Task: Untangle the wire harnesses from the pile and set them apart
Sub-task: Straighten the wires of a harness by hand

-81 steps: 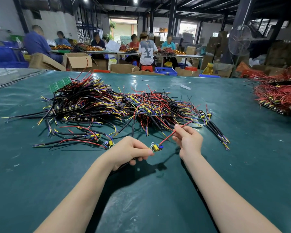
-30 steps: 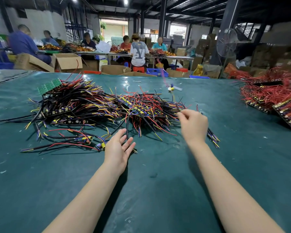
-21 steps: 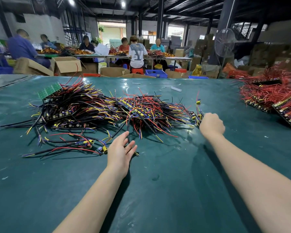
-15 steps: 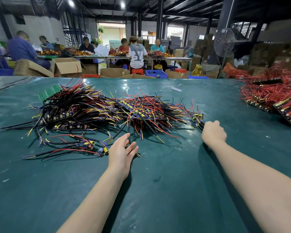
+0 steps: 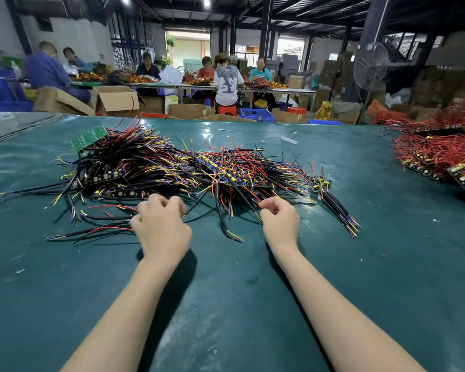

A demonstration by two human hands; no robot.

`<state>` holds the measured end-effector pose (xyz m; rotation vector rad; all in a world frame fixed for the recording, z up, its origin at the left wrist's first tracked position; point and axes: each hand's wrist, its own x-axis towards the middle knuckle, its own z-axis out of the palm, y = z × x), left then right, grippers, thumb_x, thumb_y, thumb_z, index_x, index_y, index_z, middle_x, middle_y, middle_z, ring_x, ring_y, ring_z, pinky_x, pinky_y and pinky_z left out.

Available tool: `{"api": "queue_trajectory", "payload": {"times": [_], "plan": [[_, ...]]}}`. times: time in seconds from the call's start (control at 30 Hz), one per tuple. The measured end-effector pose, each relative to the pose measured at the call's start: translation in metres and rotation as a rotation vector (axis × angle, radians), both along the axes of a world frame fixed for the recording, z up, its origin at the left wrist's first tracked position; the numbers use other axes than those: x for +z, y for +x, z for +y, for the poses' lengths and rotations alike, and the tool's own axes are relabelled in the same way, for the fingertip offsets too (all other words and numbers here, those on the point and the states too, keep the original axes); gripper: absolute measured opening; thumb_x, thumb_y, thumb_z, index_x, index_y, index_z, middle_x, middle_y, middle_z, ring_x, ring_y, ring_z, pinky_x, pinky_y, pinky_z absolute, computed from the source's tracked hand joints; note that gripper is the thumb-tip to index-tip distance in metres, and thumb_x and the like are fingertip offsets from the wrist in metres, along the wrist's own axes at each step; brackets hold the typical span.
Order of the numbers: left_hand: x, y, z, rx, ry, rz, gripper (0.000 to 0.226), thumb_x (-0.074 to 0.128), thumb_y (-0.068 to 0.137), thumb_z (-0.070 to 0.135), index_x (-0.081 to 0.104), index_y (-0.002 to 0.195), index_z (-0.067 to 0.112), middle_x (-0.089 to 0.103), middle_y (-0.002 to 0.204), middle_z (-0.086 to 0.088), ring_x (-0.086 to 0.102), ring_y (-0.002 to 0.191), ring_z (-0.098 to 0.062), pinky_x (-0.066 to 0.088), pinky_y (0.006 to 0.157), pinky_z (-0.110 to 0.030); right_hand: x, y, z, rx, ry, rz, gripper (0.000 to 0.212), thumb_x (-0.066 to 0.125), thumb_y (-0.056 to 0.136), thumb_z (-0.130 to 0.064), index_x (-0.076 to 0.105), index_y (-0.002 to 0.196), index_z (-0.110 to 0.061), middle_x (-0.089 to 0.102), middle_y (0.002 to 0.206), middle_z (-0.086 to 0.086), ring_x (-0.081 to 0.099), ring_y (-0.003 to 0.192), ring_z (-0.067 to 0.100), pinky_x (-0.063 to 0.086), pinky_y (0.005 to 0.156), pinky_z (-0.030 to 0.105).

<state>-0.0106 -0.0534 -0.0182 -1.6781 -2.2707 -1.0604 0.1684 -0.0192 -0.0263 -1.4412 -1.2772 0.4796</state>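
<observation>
A tangled pile of wire harnesses (image 5: 172, 167) with black, red, yellow and blue wires and small component boards spreads across the green table (image 5: 226, 291). At the pile's near left edge my left hand (image 5: 160, 226) curls its fingers over a loose harness (image 5: 100, 226), whose red and black wires run out to the left from under the hand. My right hand (image 5: 279, 221) is at the pile's front edge with fingers curled by some wire tips; a grip on them is not visible. A separated bundle (image 5: 338, 210) lies to the right of the pile.
A green circuit board (image 5: 89, 138) sticks up at the pile's far left. A heap of red-wired boards (image 5: 440, 149) sits at the table's right edge. Cardboard boxes (image 5: 116, 99) and seated workers are beyond the far edge.
My right hand came back left from the separated bundle to the pile's front edge. My left hand went from flat with straight fingers to curled over the loose harness.
</observation>
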Motion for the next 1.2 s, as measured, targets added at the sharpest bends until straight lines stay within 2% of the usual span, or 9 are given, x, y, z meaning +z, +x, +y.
{"api": "queue_trajectory", "payload": {"times": [0.27, 0.43, 0.53, 0.63, 0.8, 0.9, 1.0, 1.1, 1.2], "plan": [[-0.009, -0.009, 0.006, 0.077, -0.268, 0.193, 0.027, 0.055, 0.081, 0.036, 0.058, 0.104, 0.022, 0.062, 0.11, -0.003, 0.047, 0.111, -0.027, 0.033, 0.087, -0.035, -0.001, -0.004, -0.011, 0.14, -0.007, -0.092, 0.023, 0.054, 0.073, 0.004, 0.062, 0.068, -0.017, 0.054, 0.07, 0.003, 0.045, 0.066, 0.016, 0.027, 0.06, 0.026], [-0.002, -0.004, -0.001, 0.009, 0.019, 0.143, 0.01, 0.057, 0.084, 0.033, 0.063, 0.088, 0.026, 0.066, 0.091, 0.005, 0.051, 0.099, -0.024, 0.018, 0.079, -0.034, 0.0, -0.013, -0.015, 0.288, 0.037, -0.173, 0.018, 0.055, 0.074, 0.006, 0.067, 0.071, -0.007, 0.056, 0.07, 0.002, 0.045, 0.06, 0.011, 0.034, 0.06, 0.023], [0.009, 0.008, -0.006, -0.274, 0.385, 0.123, 0.012, 0.061, 0.078, 0.031, 0.067, 0.084, 0.023, 0.067, 0.084, 0.01, 0.052, 0.091, -0.022, 0.016, 0.074, -0.03, 0.008, -0.018, -0.016, 0.489, -0.115, 0.189, 0.021, 0.055, 0.085, -0.004, 0.067, 0.069, -0.011, 0.052, 0.054, -0.004, 0.038, 0.04, 0.002, 0.028, 0.041, 0.013], [0.011, 0.025, -0.012, -0.58, 0.467, 0.179, 0.012, 0.063, 0.075, 0.029, 0.071, 0.084, 0.027, 0.065, 0.09, 0.012, 0.043, 0.098, -0.016, 0.015, 0.076, -0.026, 0.015, -0.015, -0.017, 0.713, -0.449, 0.731, 0.032, 0.044, 0.094, -0.033, 0.056, 0.069, -0.016, 0.053, 0.048, -0.006, 0.04, 0.032, 0.004, 0.022, 0.033, 0.01], [0.002, 0.042, -0.012, -0.653, 0.408, 0.187, 0.017, 0.068, 0.065, 0.01, 0.073, 0.072, 0.026, 0.063, 0.105, -0.003, 0.036, 0.109, -0.024, 0.025, 0.086, -0.042, 0.016, -0.006, -0.021, 0.878, -0.493, 0.663, 0.027, 0.049, 0.086, -0.032, 0.044, 0.064, -0.019, 0.042, 0.045, -0.009, 0.036, 0.038, 0.002, 0.023, 0.037, 0.012], [0.0, 0.043, -0.012, -0.682, 0.365, -0.045, 0.025, 0.066, 0.07, 0.0, 0.073, 0.076, 0.023, 0.056, 0.106, -0.004, 0.045, 0.1, -0.019, 0.031, 0.083, -0.035, 0.015, -0.007, -0.019, 0.881, -0.423, 0.674, 0.028, 0.043, 0.095, -0.019, 0.05, 0.069, -0.013, 0.048, 0.046, -0.008, 0.039, 0.038, 0.001, 0.025, 0.036, 0.012], [0.003, 0.043, -0.01, -0.645, 0.257, -0.458, 0.03, 0.065, 0.078, -0.003, 0.059, 0.082, 0.026, 0.05, 0.097, 0.003, 0.054, 0.077, -0.003, 0.043, 0.075, -0.012, 0.013, -0.01, -0.014, 0.719, -0.269, 0.582, 0.028, 0.046, 0.095, -0.014, 0.062, 0.072, -0.008, 0.049, 0.056, -0.002, 0.038, 0.041, 0.005, 0.028, 0.036, 0.013], [0.005, 0.043, -0.006, -0.582, -0.088, -0.934, 0.013, 0.058, 0.089, 0.013, 0.05, 0.081, 0.02, 0.056, 0.087, -0.005, 0.059, 0.064, -0.013, 0.053, 0.063, -0.023, 0.011, -0.01, -0.009, 0.511, -0.117, 0.464, 0.029, 0.05, 0.093, -0.01, 0.064, 0.067, -0.013, 0.052, 0.059, 0.0, 0.047, 0.044, 0.004, 0.041, 0.041, 0.015], [0.005, 0.048, -0.006, -0.661, -0.363, -1.171, 0.016, 0.048, 0.095, 0.023, 0.053, 0.084, 0.011, 0.06, 0.08, -0.009, 0.061, 0.059, -0.015, 0.055, 0.059, -0.021, 0.008, -0.016, -0.008, 0.471, -0.062, 0.482, 0.027, 0.054, 0.091, -0.009, 0.064, 0.066, -0.011, 0.056, 0.063, 0.002, 0.052, 0.05, 0.002, 0.045, 0.051, 0.017]]}}
